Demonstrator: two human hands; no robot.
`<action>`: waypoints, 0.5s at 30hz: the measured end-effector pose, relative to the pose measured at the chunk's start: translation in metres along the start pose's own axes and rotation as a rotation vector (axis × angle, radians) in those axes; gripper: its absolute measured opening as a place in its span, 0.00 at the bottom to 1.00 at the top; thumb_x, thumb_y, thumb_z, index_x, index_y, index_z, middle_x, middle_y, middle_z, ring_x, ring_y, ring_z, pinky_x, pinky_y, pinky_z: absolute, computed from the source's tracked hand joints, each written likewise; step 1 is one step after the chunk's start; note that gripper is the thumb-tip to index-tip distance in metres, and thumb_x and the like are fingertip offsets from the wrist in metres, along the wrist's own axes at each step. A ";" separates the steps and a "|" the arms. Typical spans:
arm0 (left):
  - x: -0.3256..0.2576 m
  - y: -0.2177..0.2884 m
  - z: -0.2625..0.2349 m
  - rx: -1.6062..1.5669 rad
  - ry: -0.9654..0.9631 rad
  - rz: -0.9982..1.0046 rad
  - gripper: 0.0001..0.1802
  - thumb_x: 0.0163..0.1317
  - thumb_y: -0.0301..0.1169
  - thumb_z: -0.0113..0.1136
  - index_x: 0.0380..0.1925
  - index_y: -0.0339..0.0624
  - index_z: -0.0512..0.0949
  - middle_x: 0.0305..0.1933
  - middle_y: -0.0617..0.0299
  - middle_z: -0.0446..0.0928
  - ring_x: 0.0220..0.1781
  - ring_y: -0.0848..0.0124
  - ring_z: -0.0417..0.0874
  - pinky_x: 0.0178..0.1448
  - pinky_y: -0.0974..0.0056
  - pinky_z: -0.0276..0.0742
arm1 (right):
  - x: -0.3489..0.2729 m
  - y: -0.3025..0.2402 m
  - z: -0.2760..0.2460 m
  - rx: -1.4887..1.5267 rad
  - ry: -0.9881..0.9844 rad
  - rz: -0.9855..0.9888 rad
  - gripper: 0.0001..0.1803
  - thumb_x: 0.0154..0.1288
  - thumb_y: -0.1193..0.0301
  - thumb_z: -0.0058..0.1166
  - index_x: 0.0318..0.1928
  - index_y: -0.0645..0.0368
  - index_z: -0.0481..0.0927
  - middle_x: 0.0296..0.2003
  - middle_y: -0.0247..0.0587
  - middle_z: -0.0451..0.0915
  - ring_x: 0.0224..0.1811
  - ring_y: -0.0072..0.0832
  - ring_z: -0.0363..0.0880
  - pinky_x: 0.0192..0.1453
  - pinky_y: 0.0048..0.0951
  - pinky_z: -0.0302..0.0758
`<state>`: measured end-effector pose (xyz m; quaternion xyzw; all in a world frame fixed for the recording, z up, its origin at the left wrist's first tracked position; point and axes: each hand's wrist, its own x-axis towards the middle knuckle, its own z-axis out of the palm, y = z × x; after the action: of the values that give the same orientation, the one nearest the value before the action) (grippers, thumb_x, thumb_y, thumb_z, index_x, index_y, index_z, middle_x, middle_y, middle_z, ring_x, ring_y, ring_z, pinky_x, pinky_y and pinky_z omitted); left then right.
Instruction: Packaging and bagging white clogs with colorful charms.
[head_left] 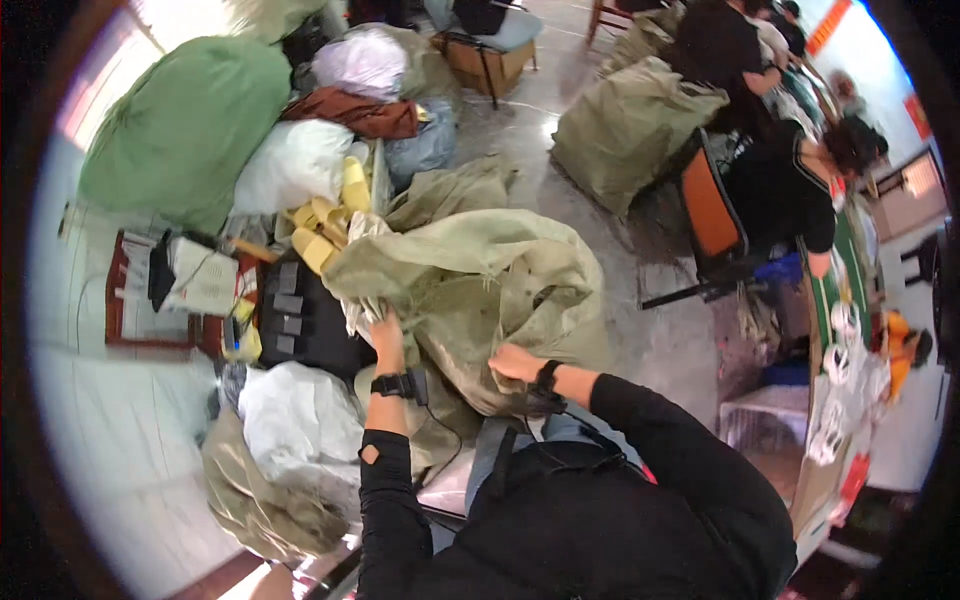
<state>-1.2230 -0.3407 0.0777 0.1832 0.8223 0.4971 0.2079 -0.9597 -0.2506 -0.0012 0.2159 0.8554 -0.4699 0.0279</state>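
Observation:
A large olive-khaki sack (480,260) lies bunched in front of me, its fabric folded and its mouth slack. My right hand (515,362) is closed on the near edge of this sack. At the sack's left side my left hand (386,335) grips a crumpled strip of cream cloth (358,312), which lies against the sack's fabric; the fingertips are partly hidden there. Both wrists wear black bands. Just beyond the left hand sit several yellow slippers (318,245), piled beside a black surface (300,315) that carries several small dark grey pieces.
Large stuffed bags stand at left: a green one (190,135), a white one (295,165) and another white one (300,415). Another khaki sack (635,130) stands ahead to the right. An orange-backed chair (712,205) holds a seated person (775,195) at a long worktable (840,270).

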 end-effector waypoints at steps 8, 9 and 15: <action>-0.016 -0.052 -0.017 -0.011 -0.083 -0.512 0.22 0.62 0.36 0.53 0.44 0.22 0.71 0.43 0.54 0.75 0.37 0.67 0.71 0.44 0.62 0.67 | -0.042 -0.041 -0.029 0.232 -0.085 0.472 0.19 0.58 0.71 0.41 0.14 0.62 0.78 0.17 0.48 0.77 0.18 0.43 0.72 0.24 0.41 0.70; -0.017 -0.033 -0.016 -0.076 -0.030 -0.459 0.21 0.62 0.36 0.53 0.41 0.22 0.72 0.40 0.56 0.75 0.35 0.67 0.71 0.41 0.62 0.67 | -0.059 -0.034 -0.028 0.118 -0.039 0.426 0.17 0.57 0.70 0.42 0.16 0.64 0.78 0.18 0.50 0.77 0.19 0.44 0.73 0.26 0.41 0.70; -0.055 -0.020 -0.016 -0.321 -0.021 -0.431 0.24 0.63 0.44 0.51 0.32 0.27 0.75 0.30 0.60 0.73 0.31 0.68 0.70 0.35 0.59 0.66 | -0.155 -0.015 -0.039 0.184 0.032 0.165 0.17 0.55 0.63 0.49 0.22 0.66 0.77 0.19 0.53 0.75 0.21 0.43 0.72 0.27 0.40 0.68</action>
<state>-1.1873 -0.3894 0.0753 -0.0264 0.7508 0.5633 0.3440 -0.8191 -0.2787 0.0717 0.2948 0.7884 -0.5389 0.0329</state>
